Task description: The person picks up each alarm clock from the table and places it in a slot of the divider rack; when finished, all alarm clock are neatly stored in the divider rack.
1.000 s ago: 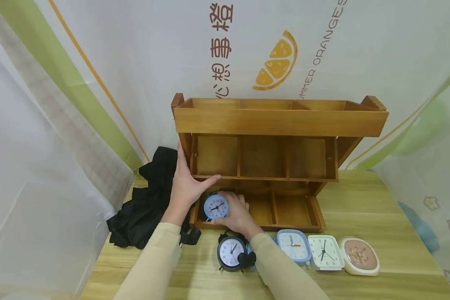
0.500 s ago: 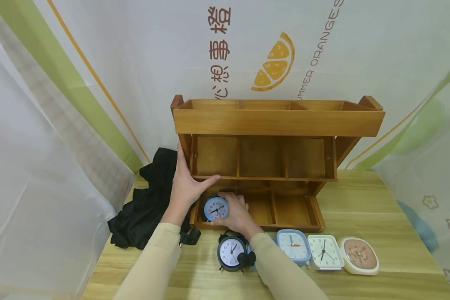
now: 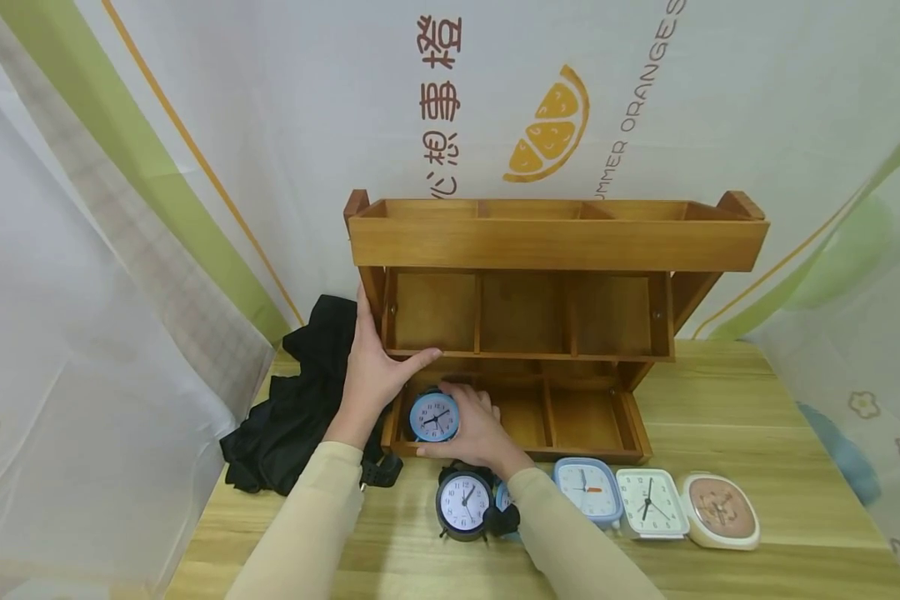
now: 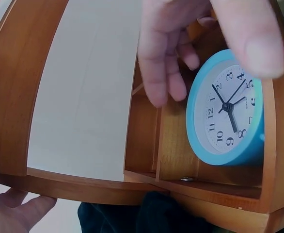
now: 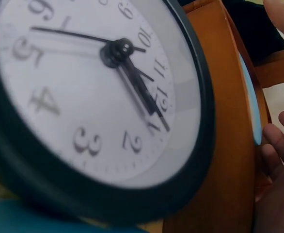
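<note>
In btm tray (image 3: pixel 585 456): 1 clk (image 3: pixel 434 417); on tbl (image 3: pixel 802 508): 5.

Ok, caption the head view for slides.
Left hand against a wooden organizer, right hand beside a blue clock in its bottom tier.

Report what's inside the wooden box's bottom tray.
A light-blue alarm clock is in the left compartment. The right hand partly hides this and the middle compartment, and the tier above covers the rear; whatever lies there cannot be seen.
</note>
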`<state>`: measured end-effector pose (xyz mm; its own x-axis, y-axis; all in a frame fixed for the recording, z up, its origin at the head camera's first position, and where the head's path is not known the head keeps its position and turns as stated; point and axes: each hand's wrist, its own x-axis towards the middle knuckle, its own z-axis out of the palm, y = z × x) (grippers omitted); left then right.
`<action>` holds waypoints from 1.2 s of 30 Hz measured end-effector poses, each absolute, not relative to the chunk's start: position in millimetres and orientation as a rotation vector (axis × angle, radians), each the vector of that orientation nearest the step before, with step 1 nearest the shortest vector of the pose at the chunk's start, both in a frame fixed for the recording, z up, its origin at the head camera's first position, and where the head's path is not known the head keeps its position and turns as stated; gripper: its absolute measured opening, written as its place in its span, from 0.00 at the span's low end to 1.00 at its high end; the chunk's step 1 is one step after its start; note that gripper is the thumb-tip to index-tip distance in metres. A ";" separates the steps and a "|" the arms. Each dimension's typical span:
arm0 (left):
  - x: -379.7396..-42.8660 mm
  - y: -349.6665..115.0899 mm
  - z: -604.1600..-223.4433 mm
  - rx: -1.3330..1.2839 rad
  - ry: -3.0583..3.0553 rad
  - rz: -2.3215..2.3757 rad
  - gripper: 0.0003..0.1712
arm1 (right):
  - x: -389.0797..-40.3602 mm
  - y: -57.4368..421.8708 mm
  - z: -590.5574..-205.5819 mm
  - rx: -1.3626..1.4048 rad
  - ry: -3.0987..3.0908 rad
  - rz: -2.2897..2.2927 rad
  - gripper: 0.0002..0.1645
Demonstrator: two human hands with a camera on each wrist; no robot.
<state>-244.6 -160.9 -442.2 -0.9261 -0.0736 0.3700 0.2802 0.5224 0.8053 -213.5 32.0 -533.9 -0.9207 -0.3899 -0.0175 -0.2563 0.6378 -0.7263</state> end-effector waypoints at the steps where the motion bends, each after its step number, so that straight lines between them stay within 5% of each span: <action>1: -244.3 -160.8 -442.1 -0.170 -2.406 -1.376 0.81 | -212.0 32.9 -532.5 -0.541 2.676 -1.146 0.68; 36: -240.9 -157.7 -443.6 -0.125 -2.459 -1.375 0.77 | -145.1 79.0 -530.2 -0.807 2.760 -0.898 0.71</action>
<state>-240.9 -157.7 -443.6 -0.9449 -0.0789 0.3177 0.2293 0.5331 0.8144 -145.1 79.0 -530.2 -0.8489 -0.5269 0.0412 -0.4503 0.6803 -0.5783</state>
